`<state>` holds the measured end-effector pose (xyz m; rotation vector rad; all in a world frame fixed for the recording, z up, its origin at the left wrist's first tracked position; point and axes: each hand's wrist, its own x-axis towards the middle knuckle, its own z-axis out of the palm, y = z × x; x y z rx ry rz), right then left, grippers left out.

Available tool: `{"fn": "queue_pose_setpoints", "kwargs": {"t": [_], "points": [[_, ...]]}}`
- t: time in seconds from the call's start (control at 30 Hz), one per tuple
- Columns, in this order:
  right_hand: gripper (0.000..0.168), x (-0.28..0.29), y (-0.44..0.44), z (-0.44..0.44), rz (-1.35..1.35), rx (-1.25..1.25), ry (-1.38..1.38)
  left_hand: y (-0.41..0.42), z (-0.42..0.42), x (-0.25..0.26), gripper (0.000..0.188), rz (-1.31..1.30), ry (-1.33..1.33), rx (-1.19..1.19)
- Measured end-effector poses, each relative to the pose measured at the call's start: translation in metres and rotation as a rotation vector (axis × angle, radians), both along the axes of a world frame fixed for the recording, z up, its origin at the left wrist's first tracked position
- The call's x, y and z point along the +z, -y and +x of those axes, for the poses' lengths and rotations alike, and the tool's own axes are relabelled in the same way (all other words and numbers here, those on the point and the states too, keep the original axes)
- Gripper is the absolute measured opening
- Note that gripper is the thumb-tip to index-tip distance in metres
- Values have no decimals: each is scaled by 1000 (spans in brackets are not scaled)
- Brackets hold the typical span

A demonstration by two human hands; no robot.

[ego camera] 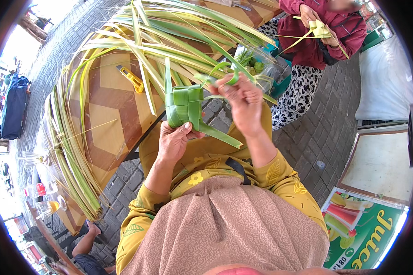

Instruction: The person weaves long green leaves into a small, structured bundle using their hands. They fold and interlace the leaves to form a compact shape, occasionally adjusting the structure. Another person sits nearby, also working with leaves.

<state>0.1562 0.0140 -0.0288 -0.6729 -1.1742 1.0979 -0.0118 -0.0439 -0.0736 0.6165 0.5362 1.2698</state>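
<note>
My left hand (179, 137) grips a woven green palm-leaf pouch (184, 105) from below, thumb on its lower edge. One leaf end stands up from the pouch's left corner, and another runs down to the right. Just right of the pouch, my right hand (241, 99) is raised, a little blurred, with a curled green leaf strip (232, 79) between thumb and fingers. Beyond both hands, long green and yellow palm leaves (189, 44) lie across the patterned wooden table (106, 137). A yellow box cutter (132, 79) rests on the tabletop left of the pouch.
A tied bundle of palm leaves (72, 154) lies along the table's left side, near a clear plastic bottle (41, 189) and a stemmed glass (50, 208). At upper right, a co-worker (299, 37) holds a pale woven leaf pouch (319, 29). Between us stands a teal container (281, 86).
</note>
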Motion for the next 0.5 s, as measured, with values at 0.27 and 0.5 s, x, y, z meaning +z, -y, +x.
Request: {"fn": "queue_pose_setpoints", "kwargs": {"t": [0.27,0.5], "points": [[10,-10,10,-19,-121,154,20,2,-8,7,22,-29,17,24],[11,-9,9,-9,-116,130,278,0,-8,7,21,-9,31,-43]]}}
